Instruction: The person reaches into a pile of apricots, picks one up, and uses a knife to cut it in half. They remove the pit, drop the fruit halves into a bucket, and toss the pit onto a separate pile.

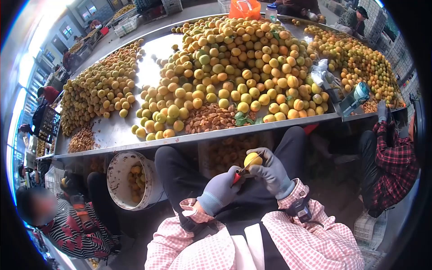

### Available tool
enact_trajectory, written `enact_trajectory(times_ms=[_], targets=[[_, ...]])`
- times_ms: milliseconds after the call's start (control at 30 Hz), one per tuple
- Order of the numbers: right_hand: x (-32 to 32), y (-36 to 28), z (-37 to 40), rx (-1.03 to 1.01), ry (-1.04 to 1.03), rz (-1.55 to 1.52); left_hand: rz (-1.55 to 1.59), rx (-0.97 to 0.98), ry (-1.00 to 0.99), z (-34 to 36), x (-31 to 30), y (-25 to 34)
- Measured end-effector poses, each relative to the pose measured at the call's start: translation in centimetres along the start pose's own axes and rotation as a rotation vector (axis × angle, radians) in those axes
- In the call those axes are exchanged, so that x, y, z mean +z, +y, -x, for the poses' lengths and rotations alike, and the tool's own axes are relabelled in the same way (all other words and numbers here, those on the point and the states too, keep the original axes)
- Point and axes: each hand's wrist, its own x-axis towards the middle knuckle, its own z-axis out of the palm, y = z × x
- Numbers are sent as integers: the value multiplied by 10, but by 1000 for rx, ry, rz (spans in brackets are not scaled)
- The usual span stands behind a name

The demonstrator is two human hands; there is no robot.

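Both my hands wear grey gloves and meet above my lap. My left hand (221, 190) is closed around a small knife with a red handle (236, 178); its short blade reaches the fruit. Between the fingers of my right hand (271, 173) is a yellow apricot (253, 159), held just beyond the knife. Whether the flesh is cut through cannot be made out. Below and past my hands, a crate of apricots (227, 155) sits between my knees, partly hidden under the table edge.
The metal table (180, 140) bears a large heap of apricots (243, 58) and a pile of brown pits (209, 119). A stained white bucket (118, 191) holding fruit stands left of my knee. Co-workers sit at left (74, 225) and right (396, 162). A blue-lidded bottle (360, 93) lies at right.
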Motion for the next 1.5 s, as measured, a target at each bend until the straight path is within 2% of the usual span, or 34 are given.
enact_trajectory(times_ms=[67, 100, 167, 200, 267, 400, 467, 500, 567, 600, 667, 700, 800, 867, 900, 967, 1100, 1167, 1200, 1300, 1367, 1400, 1467, 1500], targets=[[-4, 10, 2, 179, -193, -509, 59, 7, 19, 4, -2, 6], [0, 9, 3, 179, -197, -508, 15, -20, 4, 2, -5, 9], [13, 8, 3, 160, -15, -450, -35, -51, -7, 0, -7, 6], [11, 11, 3, 160, -15, -454, -23, -32, 0, 0, -3, -1], [4, 16, 0, 34, -22, -106, -13, -4, 11, -3, 6, -13], [2, 15, 3, 30, 127, 53, 33, -40, 30, -5, 9, -6], [0, 16, 1, 212, 68, -506, 24, -88, 0, -2, 6, -3], [1, 17, 1, 212, 68, -508, 6, -73, 0, -1, 5, -5], [4, 17, -2, 88, -8, -337, -17, -59, 13, -2, 4, -14], [8, 19, -3, 87, -10, -339, -45, -31, 8, -5, 4, -20], [16, 21, -4, -116, 99, 78, -71, 3, -3, -5, 7, -23], [13, 20, -3, -118, 101, 82, -69, -19, 10, -5, 8, -19], [8, 22, -2, -73, 33, 39, -50, -42, 50, -3, 7, -9], [12, 28, -3, 75, 41, -442, -37, -41, 73, -2, 8, -7], [12, 25, -5, 74, 32, -441, -60, -52, 62, -4, 6, -8], [10, 21, -4, 11, 34, -73, -86, -68, 43, -4, 8, -12], [6, 26, -3, -20, 82, -52, -39, -57, 41, -5, 15, -17], [-8, 38, 0, 191, -101, -521, -11, -54, 47, -2, 14, -14], [-6, 37, 0, 193, -100, -523, -39, -66, 35, -2, 12, -13], [11, 30, -1, 170, -29, -475, -71, -60, 18, -1, 11, -20], [20, 26, -3, 27, 101, -122, -71, -41, 10, 2, 15, -26], [23, 31, -5, 26, 103, -123, -71, -51, 15, 1, 17, -27], [24, 47, -4, -236, 216, 121, -66, -64, 10, 2, 20, -26], [23, 42, -1, -232, 217, 122, -58, -31, 28, 1, 18, -25]])
